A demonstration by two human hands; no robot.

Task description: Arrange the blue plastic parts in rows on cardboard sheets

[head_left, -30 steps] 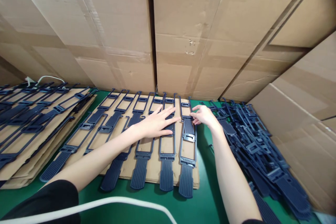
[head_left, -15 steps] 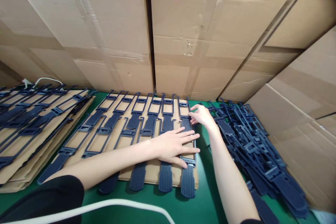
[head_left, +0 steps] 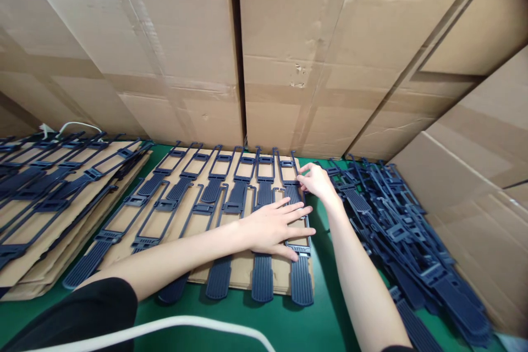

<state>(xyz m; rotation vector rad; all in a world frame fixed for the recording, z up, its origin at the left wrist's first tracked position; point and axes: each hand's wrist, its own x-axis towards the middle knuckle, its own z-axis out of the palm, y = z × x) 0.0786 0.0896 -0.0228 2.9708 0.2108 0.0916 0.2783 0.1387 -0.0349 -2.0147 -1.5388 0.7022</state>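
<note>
My left hand (head_left: 278, 228) lies palm down with its fingers spread over a dark blue plastic frame piece with a ribbed, rounded end (head_left: 302, 281), at the right of the near row. My right hand (head_left: 317, 182) has its fingers bent in at the right edge of the far row's last frame piece (head_left: 287, 164), thumb and fingertips closed on its side. Both pieces rest on a flat cardboard sheet (head_left: 282, 280). Several matching pieces lie side by side to the left in two rows, partly covered by my left forearm.
A tangled heap of the same dark pieces (head_left: 396, 231) lies on the green table (head_left: 325, 286) at the right. Stacked cardboard with more pieces (head_left: 78, 225) stands at the left. Large cartons (head_left: 297, 66) wall off the back. A white cable (head_left: 185, 320) crosses the front.
The near right piece has turned slightly, its ribbed end swinging right. The far right piece's top has tilted a little left. Both hands stay in nearly the same places.
</note>
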